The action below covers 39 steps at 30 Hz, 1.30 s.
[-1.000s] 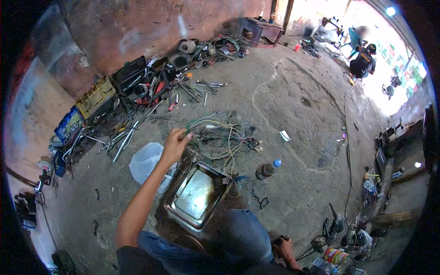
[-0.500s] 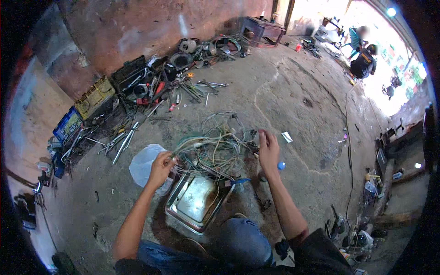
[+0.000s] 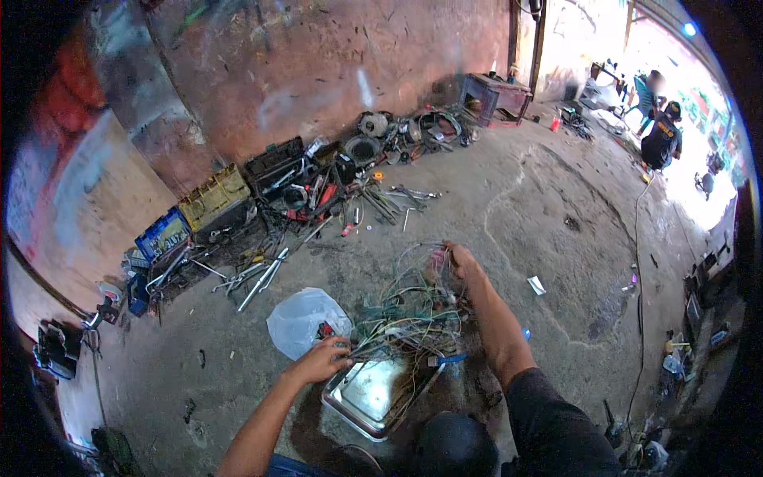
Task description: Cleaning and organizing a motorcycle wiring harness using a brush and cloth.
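While a plastic bag [image 3: 300, 322] lies at its eleven o'clock, the left hand [image 3: 319, 360] adjoins the wire bundle [image 3: 415, 322]; finger closure cannot be determined. The metal tray [image 3: 368, 389] occupies the bundle's seven o'clock; at one o'clock, the right hand [image 3: 462, 261] pinches strands between fingers.

Left hand [image 3: 319, 360] and right hand [image 3: 462, 262] apparently touch tangled wires [image 3: 409, 318].

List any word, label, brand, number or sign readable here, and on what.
Blue case: pale lettering, too small to read surely.
Dark shirt, far right: orange lettering, too small and blurred to read.
Tray and wires: no text made out.
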Available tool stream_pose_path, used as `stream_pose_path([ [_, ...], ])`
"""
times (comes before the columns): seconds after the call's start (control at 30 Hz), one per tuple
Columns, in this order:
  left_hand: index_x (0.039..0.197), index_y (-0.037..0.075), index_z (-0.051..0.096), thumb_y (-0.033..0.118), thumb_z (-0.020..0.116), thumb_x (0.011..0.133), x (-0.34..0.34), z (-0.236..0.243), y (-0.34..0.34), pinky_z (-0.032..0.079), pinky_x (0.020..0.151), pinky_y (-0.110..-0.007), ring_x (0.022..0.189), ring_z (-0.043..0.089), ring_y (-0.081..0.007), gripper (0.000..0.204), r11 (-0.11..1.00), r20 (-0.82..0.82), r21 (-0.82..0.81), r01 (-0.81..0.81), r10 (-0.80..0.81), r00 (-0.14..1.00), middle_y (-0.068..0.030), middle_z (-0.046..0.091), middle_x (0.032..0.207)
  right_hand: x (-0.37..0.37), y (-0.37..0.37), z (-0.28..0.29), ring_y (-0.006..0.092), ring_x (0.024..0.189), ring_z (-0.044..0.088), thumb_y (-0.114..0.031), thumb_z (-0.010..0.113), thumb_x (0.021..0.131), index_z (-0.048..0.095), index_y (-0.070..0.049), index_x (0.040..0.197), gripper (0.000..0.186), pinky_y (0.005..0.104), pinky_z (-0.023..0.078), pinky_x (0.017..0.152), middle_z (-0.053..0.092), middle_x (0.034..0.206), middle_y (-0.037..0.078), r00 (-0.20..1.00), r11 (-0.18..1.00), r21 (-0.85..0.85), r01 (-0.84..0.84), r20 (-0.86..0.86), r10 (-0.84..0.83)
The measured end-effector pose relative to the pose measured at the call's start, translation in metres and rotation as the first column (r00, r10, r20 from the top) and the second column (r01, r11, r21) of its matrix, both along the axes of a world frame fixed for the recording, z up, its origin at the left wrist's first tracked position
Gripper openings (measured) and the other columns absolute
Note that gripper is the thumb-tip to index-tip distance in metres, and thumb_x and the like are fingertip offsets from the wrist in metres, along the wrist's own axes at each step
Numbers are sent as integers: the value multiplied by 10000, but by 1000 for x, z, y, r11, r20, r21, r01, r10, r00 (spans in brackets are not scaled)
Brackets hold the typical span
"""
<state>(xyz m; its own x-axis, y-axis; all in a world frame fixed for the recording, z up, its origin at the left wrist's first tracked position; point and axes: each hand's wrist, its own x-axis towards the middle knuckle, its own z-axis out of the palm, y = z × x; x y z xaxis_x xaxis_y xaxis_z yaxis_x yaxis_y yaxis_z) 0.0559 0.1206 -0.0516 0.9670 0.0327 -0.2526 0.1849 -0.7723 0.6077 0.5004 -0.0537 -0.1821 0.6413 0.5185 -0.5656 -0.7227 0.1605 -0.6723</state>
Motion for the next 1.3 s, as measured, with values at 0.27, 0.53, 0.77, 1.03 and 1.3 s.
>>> stream_pose_path([
  [0.27, 1143, 39, 692, 284, 664, 957, 70, 84, -49, 519, 841, -397, 970, 663, -323, 309, 981, 363, -94, -167, 190, 912, -137, 622, 1114, 78, -27, 256, 57, 444, 345, -115, 490, 977, 557, -57, 855, 151, 222, 259, 393, 424, 618, -39, 935, 953, 174, -249, 301, 189],
  [0.53, 1180, 38, 696, 250, 681, 934, 224, 194, -133, 512, 957, -385, 1134, 612, -321, 325, 968, 644, -249, 22, 148, 751, -166, 563, 1302, 63, -77, 595, 179, 951, 606, -326, 509, 1046, 484, -145, 1457, 449, 347, 488, 790, 643, 1162, 55, 165, 905, -397, 154, 913, 372],
  [0.77, 1347, 88, 604, 318, 657, 963, 226, 178, -160, 482, 1035, -379, 1337, 489, -345, 451, 999, 660, 0, 37, -28, 751, -195, 362, 1551, 57, -87, 663, 133, 1006, 604, -327, 504, 1039, 534, -178, 1428, 418, 348, 449, 771, 696, 1153, -8, 123, 944, -281, 174, 957, 262],
  [1.03, 1234, 48, 662, 375, 519, 1048, 153, 156, -22, 535, 849, -306, 1049, 657, -169, 402, 669, 421, -718, -191, 636, 647, -77, 687, 1165, 17, -107, 573, 162, 1182, 587, -292, 531, 1049, 570, -76, 1364, 384, 355, 441, 1022, 661, 1236, 30, -82, 882, -450, -142, 893, 443],
  [1.3, 1265, -12, 621, 705, 391, 974, 177, 112, -25, 533, 913, -428, 1079, 669, -277, 806, 499, 104, -824, -268, 599, 794, -177, 657, 1247, -56, -123, 456, 99, 939, 543, -231, 584, 1019, 635, -31, 1110, 225, 274, 448, 876, 624, 991, -20, -7, 775, -498, -389, 843, 538],
])
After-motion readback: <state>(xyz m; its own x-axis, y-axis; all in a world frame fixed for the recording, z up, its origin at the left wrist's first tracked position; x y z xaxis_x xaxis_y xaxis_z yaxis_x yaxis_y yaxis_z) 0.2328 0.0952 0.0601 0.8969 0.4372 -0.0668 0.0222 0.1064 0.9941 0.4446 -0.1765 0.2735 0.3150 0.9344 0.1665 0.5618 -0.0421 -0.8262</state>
